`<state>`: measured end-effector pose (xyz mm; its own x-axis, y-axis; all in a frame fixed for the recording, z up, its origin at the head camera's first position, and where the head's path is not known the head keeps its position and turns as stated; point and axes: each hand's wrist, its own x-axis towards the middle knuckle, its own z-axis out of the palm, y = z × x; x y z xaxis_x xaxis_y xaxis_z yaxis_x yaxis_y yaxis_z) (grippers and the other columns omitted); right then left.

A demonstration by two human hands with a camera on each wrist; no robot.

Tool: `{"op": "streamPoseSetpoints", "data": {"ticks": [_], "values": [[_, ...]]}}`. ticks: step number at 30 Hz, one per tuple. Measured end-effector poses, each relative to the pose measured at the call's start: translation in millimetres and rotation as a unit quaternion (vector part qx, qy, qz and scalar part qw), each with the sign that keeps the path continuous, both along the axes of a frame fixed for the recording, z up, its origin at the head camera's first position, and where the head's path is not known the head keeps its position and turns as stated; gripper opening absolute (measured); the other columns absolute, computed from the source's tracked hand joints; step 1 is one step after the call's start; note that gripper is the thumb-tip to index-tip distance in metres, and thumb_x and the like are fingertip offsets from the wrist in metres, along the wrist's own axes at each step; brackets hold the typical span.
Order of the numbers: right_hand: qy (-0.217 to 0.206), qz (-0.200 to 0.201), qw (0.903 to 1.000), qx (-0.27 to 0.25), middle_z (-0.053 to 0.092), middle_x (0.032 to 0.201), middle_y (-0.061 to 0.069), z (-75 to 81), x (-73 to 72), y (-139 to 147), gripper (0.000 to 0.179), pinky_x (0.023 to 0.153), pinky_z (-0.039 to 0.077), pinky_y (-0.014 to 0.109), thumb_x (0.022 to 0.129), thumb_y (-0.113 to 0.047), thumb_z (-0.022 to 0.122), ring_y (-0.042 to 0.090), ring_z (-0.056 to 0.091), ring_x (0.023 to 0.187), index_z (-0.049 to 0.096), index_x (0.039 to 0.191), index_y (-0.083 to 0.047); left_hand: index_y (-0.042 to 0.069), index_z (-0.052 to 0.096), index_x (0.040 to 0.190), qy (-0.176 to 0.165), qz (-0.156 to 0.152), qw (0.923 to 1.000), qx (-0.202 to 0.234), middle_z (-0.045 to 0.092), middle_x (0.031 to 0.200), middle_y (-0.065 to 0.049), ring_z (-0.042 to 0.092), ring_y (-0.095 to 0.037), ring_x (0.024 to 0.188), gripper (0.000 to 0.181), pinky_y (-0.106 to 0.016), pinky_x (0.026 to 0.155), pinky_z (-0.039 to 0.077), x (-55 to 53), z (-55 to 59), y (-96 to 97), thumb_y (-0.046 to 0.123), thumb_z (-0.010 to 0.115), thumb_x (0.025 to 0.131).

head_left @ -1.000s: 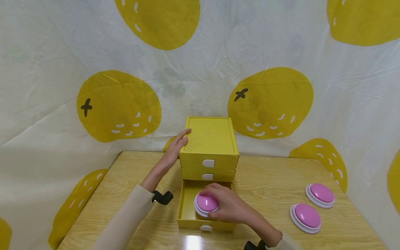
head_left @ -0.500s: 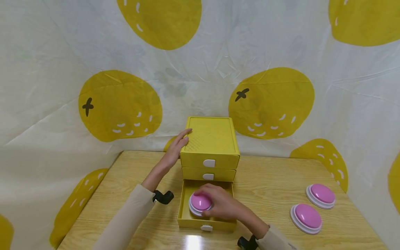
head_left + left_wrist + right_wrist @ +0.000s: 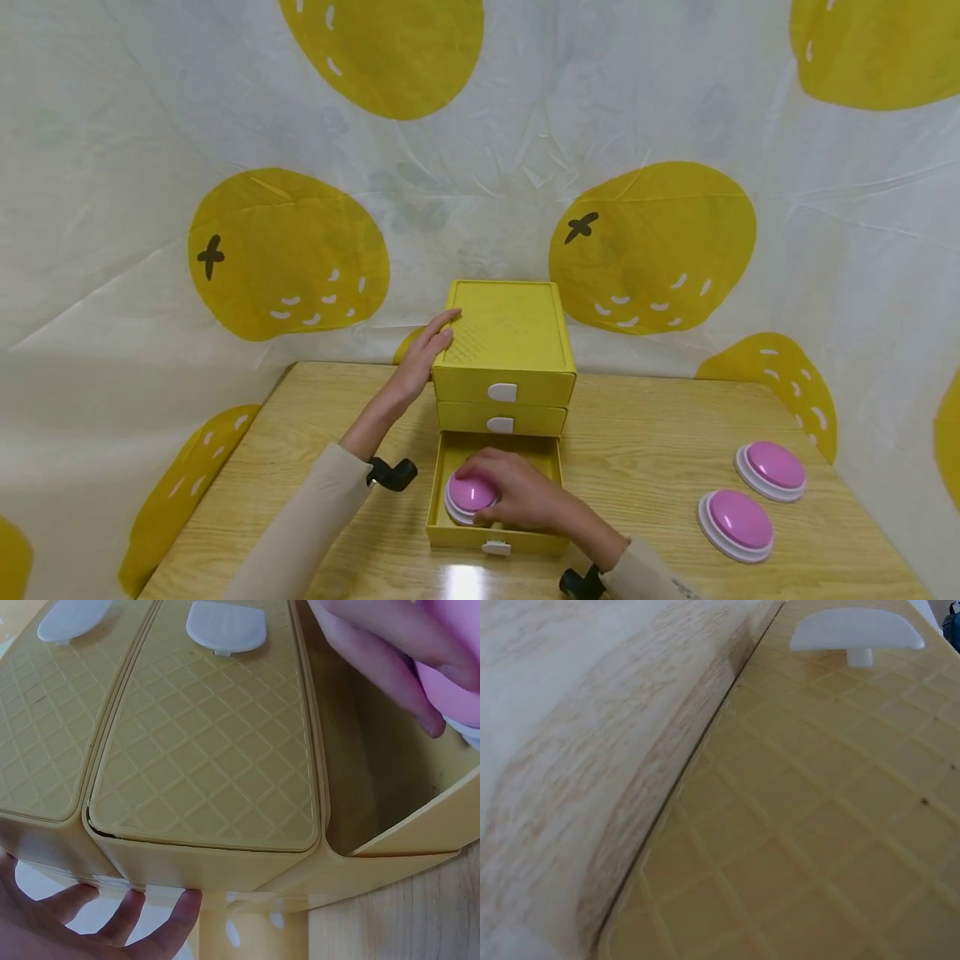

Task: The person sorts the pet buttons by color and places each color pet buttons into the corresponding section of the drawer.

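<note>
A yellow chest with three drawers (image 3: 506, 321) stands mid-table, its bottom drawer (image 3: 459, 537) pulled out. My left hand (image 3: 417, 362) rests along the chest's left side, thumb and index fingertip at the top edge. In the left wrist view its fingers (image 3: 172, 930) lie extended against that side. My right hand (image 3: 521, 493) reaches into the bottom drawer and grips a pink dome push button (image 3: 468, 497) with a white base, near the drawer's left wall. Part of the button is hidden by the hand. The right wrist view shows a lattice-patterned drawer front (image 3: 795, 817) and no hand.
Two similar pink buttons, a nearer one (image 3: 738, 521) and a farther one (image 3: 772, 467), lie on the wooden table (image 3: 637, 433) at right. White handles sit on the drawer fronts, one being the top handle (image 3: 502, 392). A fruit-patterned cloth (image 3: 465, 217) hangs behind.
My right hand has moved left inside the drawer, carrying the pink button from the middle toward the left wall. The left hand stays in place on the chest.
</note>
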<state>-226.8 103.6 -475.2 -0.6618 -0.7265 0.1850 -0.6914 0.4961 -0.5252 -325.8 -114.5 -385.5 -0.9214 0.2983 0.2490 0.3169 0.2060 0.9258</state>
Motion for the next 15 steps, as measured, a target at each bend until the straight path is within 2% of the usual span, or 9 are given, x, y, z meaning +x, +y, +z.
{"op": "streamPoseSetpoints", "data": {"ticks": [15], "values": [[-0.027,-0.015,0.9995,-0.01,0.066,0.135,0.005,-5.3,-1.7,-5.9,0.053,0.102,0.054,0.037,0.077,-0.022,0.092,0.022,0.063,0.123,0.071,0.125,-0.015,0.028,0.037,0.16,0.003,-0.002,1.0,0.007,0.033,0.168,0.001,0.035,-0.035,0.153,0.05,-0.061,0.123,0.027,-2.5,-1.9,0.2,0.042,0.038,0.112]]}}
